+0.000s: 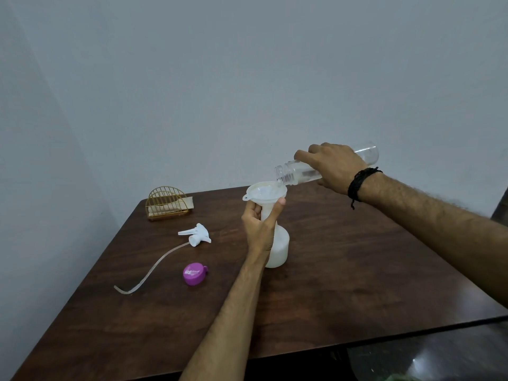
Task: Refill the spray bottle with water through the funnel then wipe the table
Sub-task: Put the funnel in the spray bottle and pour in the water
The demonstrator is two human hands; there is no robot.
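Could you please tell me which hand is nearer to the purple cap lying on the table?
Left. The left hand grips the spray bottle neck, just right of the purple cap; the right hand holds the clear bottle higher, farther right.

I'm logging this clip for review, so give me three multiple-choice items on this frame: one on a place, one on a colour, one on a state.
1. Where does the funnel sit?
A. In the neck of the spray bottle
B. Flat on the table
C. In the gold wire holder

2. What colour is the loose cap on the table?
A. Green
B. Purple
C. Black

3. How is the clear bottle held?
A. Upright, capped
B. Lying on the table
C. Tipped, mouth over the funnel

Answers: 1 A, the left hand steadies the neck below the funnel. 2 B, it lies near the detached spray head. 3 C, the right hand holds it nearly level.
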